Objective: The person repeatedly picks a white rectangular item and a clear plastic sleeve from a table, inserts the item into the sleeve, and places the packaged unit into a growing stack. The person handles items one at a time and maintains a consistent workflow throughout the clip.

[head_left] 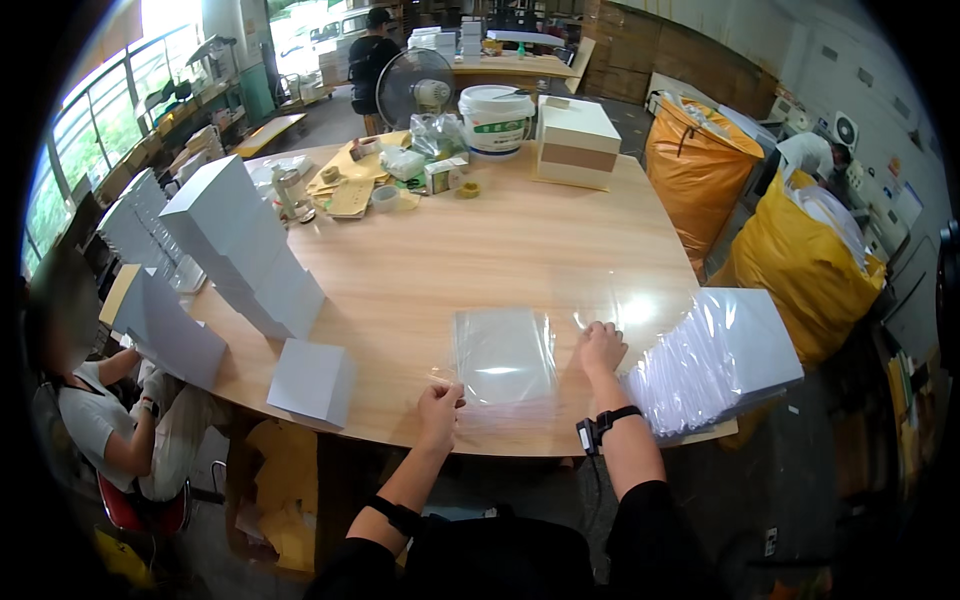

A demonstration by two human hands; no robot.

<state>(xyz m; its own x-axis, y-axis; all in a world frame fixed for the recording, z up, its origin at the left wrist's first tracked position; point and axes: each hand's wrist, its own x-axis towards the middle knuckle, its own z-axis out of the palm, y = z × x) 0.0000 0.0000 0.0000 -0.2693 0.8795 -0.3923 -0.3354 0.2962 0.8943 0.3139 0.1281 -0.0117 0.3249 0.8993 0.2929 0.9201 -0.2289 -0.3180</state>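
A stack of clear plastic bags [505, 350] lies flat at the table's near edge, between my two hands. My left hand [440, 415] is closed in a pinch at its left side, where a clear film corner shows at the fingertips. On the other side, my right hand [603, 347] has its fingers curled down close to the tabletop. Faint shiny film edges show just beyond those fingers; what they grip, if anything, is too transparent to make out. To the right of my right forearm leans a fanned pile of white sheet bundles in clear wrapping [715, 360].
White paper stacks [240, 245] and a short white block [312, 382] stand at left, near a seated person [120, 420]. Tape rolls, a white bucket [496, 120] and a box [577, 140] sit at the table's far side. Orange sacks [695, 170] stand at right.
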